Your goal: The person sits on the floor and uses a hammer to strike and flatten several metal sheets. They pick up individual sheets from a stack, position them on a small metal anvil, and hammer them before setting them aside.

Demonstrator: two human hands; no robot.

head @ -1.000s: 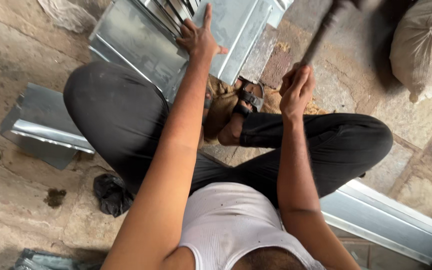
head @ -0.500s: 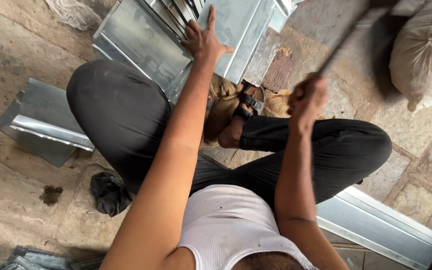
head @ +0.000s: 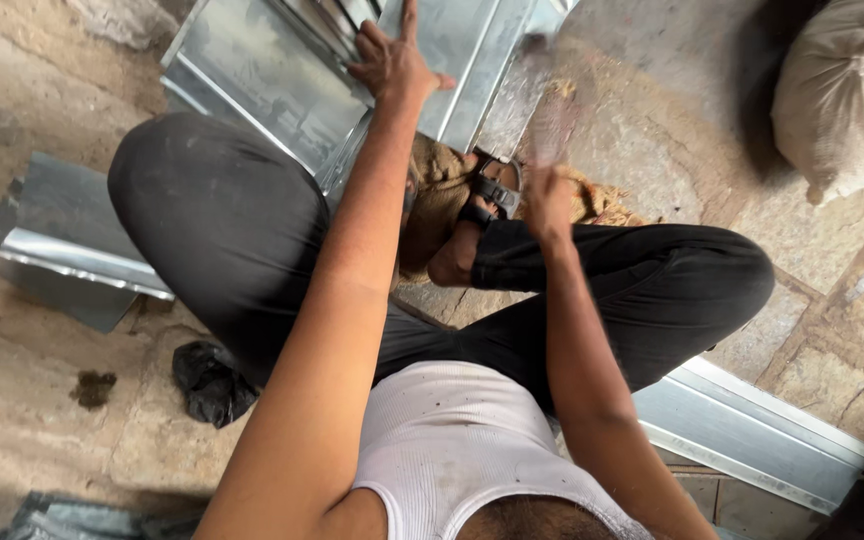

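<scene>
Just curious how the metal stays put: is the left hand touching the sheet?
Touching. The head view shows the left hand pressed flat, fingers spread, on the metal sheet.

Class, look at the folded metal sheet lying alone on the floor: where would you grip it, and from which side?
Grip the folded metal sheet along its bright raised fold, reaching from above; that ridge stands up off the flat panel, which lies low on the floor.

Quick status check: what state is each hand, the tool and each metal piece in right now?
left hand: open, fingers spread, pressed flat on the sheet metal panel.
right hand: closed around a tool handle.
tool: motion-blurred over the panel's edge; kind unclear.
folded metal piece: lying on the floor, untouched.
metal strip: lying flat, untouched.
</scene>
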